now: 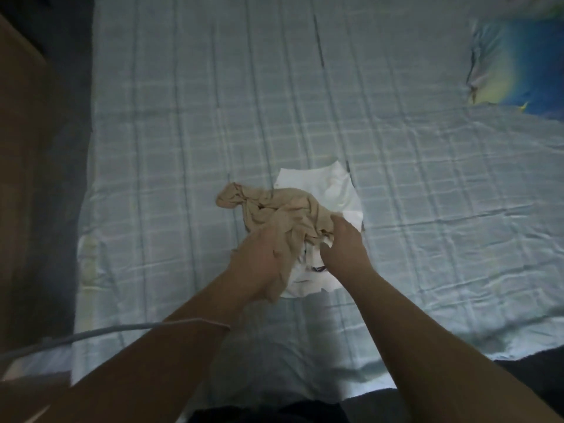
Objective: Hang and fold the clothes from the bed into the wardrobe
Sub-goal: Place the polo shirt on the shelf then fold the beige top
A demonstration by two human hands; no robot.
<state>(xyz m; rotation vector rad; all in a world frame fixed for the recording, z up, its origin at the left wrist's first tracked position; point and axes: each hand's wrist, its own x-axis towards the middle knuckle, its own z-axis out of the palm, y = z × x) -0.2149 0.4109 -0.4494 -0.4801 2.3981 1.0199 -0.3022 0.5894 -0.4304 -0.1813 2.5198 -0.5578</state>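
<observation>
At the far left stands a brown wooden board [18,148], and a grey cord [91,331] runs near it onto the bed [183,132], which has a light blue checked sheet. In the middle of the bed, near the person, the left hand [259,254] holds a crumpled tan cloth [274,206] that lies on top of a flat white cloth [329,187]. Just to the right, the right hand [343,244] touches the tan cloth with its fingertips hidden in the folds, so I cannot tell if it grips, and a blue and yellow pillow [512,62] lies far right.
</observation>
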